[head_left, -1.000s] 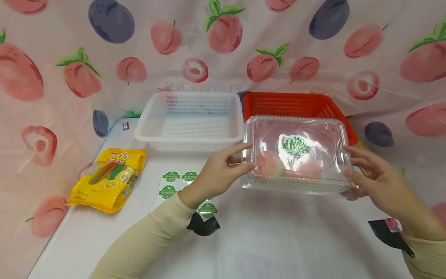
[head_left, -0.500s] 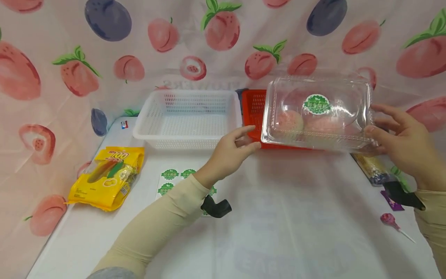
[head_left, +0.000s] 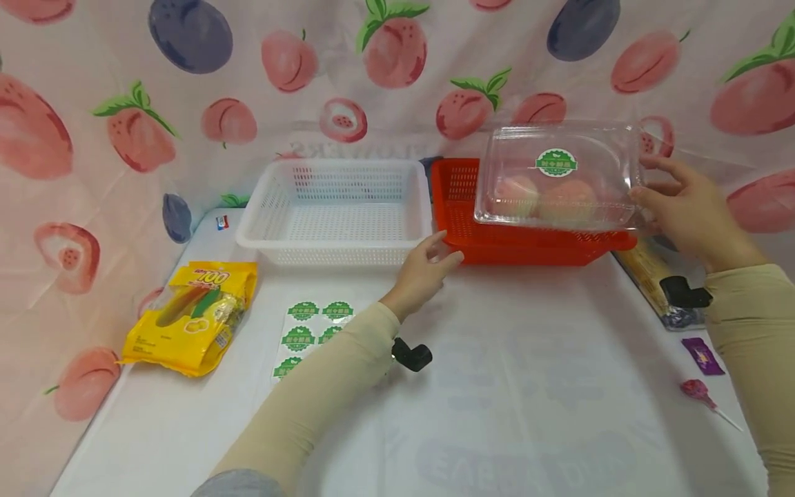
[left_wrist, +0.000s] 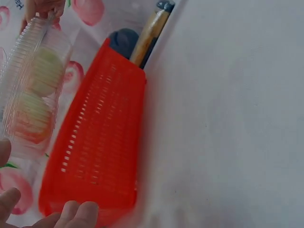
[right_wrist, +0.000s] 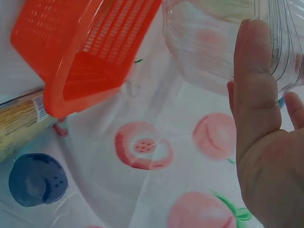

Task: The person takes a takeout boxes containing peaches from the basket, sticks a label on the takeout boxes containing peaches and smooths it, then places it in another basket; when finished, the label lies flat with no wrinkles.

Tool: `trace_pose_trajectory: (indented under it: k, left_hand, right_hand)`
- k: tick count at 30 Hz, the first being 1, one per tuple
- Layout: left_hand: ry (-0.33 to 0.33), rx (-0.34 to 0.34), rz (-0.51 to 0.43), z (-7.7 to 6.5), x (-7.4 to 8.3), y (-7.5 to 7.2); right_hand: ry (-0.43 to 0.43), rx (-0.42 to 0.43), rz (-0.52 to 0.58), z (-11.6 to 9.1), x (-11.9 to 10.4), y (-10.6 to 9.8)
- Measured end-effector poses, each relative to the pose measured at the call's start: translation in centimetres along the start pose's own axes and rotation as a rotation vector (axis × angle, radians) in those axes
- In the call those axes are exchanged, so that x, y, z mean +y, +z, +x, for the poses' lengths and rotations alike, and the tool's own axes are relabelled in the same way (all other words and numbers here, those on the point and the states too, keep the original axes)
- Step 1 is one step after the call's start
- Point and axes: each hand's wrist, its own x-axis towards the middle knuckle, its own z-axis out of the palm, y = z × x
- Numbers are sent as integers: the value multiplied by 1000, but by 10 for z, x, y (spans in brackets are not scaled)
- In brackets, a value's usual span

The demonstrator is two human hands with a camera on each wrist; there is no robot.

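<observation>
A clear plastic clamshell box (head_left: 605, 179) with a green-and-white round sticker on its lid hangs tilted above the red basket (head_left: 522, 250). Two pinkish round fruits like peaches (head_left: 517, 197) sit inside it. My right hand (head_left: 692, 214) holds the box by its right end, thumb on the near side; in the right wrist view the thumb (right_wrist: 256, 71) lies along the ridged plastic. My left hand (head_left: 417, 277) is off the box, at the red basket's front left corner, thumb and fingers apart. In the left wrist view its fingertips (left_wrist: 83, 213) overlap the basket's near end.
A white basket (head_left: 335, 254) stands left of the red one. A sheet of green stickers (head_left: 299, 338) and a yellow snack bag (head_left: 186, 331) lie at left. Along the right edge are a long package (head_left: 649, 279), a purple wrapper (head_left: 703, 356) and a lollipop (head_left: 695, 390).
The box has moved up and back from the table's middle to above the red basket, carried by my right hand. My left hand has let go of it and lies by the basket corner.
</observation>
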Motion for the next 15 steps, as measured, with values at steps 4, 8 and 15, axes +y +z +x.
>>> trace_pose_trajectory:
  k: [4, 8, 15]
  left_hand:
    - [-22, 29, 31, 12, -4, 10]
    - [-22, 58, 33, 23, -8, 17]
    - [35, 120, 90, 39, -10, 26]
  right_hand:
    - [1, -15, -1, 20, 5, 2]
    - [-2, -50, 72, 38, 16, 9]
    - [-8, -102, 145, 60, 37, 27]
